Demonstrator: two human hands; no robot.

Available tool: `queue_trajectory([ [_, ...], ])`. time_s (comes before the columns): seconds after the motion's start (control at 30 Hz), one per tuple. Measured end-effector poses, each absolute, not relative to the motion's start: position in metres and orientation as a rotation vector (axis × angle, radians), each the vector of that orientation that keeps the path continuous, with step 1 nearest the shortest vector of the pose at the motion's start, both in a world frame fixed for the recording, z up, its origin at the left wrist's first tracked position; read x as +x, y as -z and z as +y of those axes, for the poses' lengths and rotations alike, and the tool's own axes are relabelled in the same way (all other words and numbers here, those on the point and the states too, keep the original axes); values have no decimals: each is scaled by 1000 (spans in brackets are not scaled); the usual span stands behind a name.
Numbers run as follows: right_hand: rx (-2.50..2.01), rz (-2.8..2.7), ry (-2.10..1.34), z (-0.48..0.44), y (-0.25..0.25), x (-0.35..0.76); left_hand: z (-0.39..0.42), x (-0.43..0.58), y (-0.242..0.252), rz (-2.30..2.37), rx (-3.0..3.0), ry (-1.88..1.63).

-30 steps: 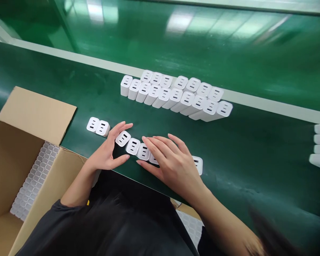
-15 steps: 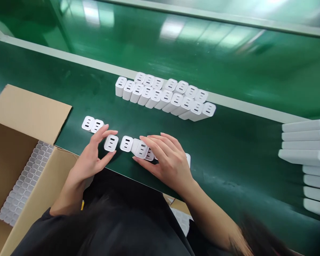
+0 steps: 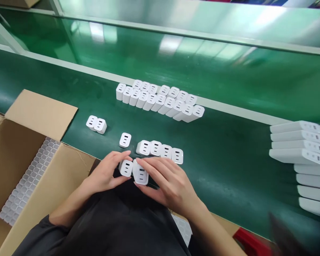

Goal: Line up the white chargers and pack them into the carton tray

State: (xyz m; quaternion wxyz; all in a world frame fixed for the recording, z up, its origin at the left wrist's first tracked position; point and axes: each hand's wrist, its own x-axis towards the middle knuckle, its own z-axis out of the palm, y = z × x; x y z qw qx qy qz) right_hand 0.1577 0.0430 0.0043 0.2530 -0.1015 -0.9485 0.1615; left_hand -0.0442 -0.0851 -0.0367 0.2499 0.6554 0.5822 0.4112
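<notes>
My left hand [image 3: 108, 172] grips a white USB charger [image 3: 126, 168] between thumb and fingers, its slotted port face up. Beside it, my right hand [image 3: 168, 179] is closed on a second white charger [image 3: 140, 173], also with its ports up. Both are held at the table's front edge, close against each other. Just beyond my hands stands a short row of several chargers [image 3: 156, 147]. One lone charger [image 3: 125, 140] is left of that row, and a pair of chargers [image 3: 96, 124] is farther left.
Two longer rows of chargers [image 3: 160, 101] stand at the back of the green table [image 3: 229, 142]. White stacked pieces [image 3: 293, 145] lie at the right. An open cardboard box [image 3: 74, 167] at the left holds many white pieces. Something red [image 3: 252, 241] shows at lower right.
Both hands have drawn back toward me, each with a charger, and come closer together. The short row and lone charger stay on the table. The camera view has shifted slightly.
</notes>
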Motion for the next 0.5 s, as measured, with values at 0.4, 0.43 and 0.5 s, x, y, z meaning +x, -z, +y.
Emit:
queue_trajectory([
  [0.4, -608, -2509, -408, 22, 47, 169, -68, -27, 54, 1464, 1883, -1047],
  [0.43, -605, -2497, -385, 21, 47, 166, -68, -28, 52, 1455, 1893, -1028],
  [0.5, -593, -2485, -358, 21, 48, 161, -72, -32, 45, 1422, 1910, -989],
])
